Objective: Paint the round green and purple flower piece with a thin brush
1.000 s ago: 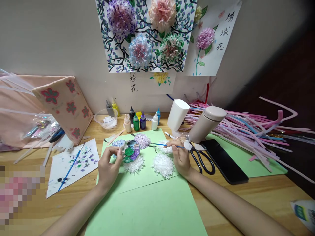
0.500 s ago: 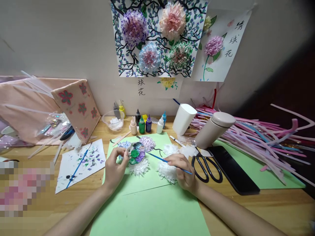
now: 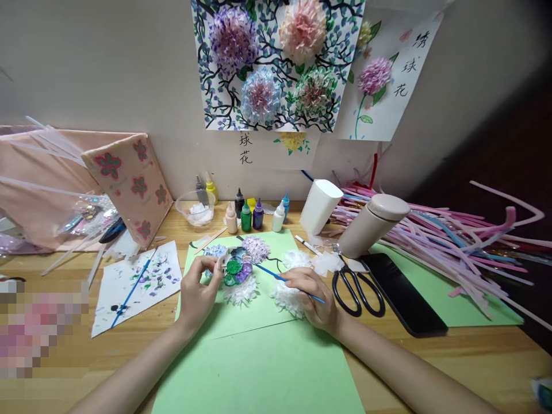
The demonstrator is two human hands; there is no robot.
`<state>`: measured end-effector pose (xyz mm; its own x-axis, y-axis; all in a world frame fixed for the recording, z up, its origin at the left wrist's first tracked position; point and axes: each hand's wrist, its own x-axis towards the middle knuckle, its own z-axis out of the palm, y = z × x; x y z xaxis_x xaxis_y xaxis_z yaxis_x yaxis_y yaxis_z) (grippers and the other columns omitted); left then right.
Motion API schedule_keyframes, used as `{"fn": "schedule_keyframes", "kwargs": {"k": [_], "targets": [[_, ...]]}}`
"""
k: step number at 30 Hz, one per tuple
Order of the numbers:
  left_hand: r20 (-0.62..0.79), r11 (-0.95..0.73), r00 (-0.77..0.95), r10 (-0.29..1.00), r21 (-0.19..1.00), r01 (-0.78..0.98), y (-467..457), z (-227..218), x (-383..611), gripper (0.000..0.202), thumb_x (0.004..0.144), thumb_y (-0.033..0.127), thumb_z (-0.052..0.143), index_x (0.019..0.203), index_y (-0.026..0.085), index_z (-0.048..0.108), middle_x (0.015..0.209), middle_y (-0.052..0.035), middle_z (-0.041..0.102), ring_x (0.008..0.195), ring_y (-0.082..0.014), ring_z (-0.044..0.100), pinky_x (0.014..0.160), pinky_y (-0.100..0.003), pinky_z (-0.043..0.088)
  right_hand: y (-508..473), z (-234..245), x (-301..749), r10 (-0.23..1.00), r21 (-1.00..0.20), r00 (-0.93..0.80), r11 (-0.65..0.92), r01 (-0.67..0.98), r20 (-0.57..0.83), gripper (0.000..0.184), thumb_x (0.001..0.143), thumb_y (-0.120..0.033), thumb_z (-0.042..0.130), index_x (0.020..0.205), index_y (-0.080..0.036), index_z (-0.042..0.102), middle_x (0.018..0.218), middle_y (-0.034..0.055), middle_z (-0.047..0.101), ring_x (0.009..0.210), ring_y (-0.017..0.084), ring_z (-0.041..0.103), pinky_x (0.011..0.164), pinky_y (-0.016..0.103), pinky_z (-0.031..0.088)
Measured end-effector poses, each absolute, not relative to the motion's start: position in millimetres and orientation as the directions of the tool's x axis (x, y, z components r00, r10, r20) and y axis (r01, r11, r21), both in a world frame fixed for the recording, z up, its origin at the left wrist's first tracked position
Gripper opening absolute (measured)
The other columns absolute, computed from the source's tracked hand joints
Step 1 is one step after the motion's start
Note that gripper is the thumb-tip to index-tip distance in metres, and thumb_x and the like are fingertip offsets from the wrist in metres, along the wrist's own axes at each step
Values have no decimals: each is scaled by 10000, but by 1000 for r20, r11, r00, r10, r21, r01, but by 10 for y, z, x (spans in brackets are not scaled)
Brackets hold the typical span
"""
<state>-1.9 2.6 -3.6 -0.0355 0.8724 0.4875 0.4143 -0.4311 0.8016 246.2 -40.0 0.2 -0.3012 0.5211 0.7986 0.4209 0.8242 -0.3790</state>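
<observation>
My left hand pinches the near-left edge of a small paint palette holding green, purple and blue paint, on a green paper sheet. My right hand grips a thin blue paintbrush like a pen, its tip pointing left toward the palette's right edge. The right hand rests over a white tissue-paper flower. Other fluffy paper flowers lie around the palette: a white flower below it, a purple flower above it, a pale blue flower at its upper left.
Black scissors and a dark phone lie right of my hand. A beige flask and white cup stand behind. Paint bottles line the wall. Pink strips pile at right. A paint-spotted sheet with another brush lies left.
My right hand came down and toward me from beside the scissors onto the white flower, swinging the brush so its tip points at the palette. The left hand stayed on the palette.
</observation>
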Motion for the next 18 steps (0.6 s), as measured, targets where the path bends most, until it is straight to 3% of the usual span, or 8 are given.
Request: {"fn": "schedule_keyframes", "kwargs": {"k": [18], "targets": [[490, -444, -7, 872, 796, 412, 28, -31, -16, 89, 818, 223, 561, 751, 190, 512, 764, -2, 583, 738, -125, 567, 710, -257, 467, -368, -29, 2479, 531, -400, -348, 833, 383, 773, 260, 931, -204, 317, 1118, -201, 498, 999, 108, 662, 976, 189, 610, 794, 377, 539]]}}
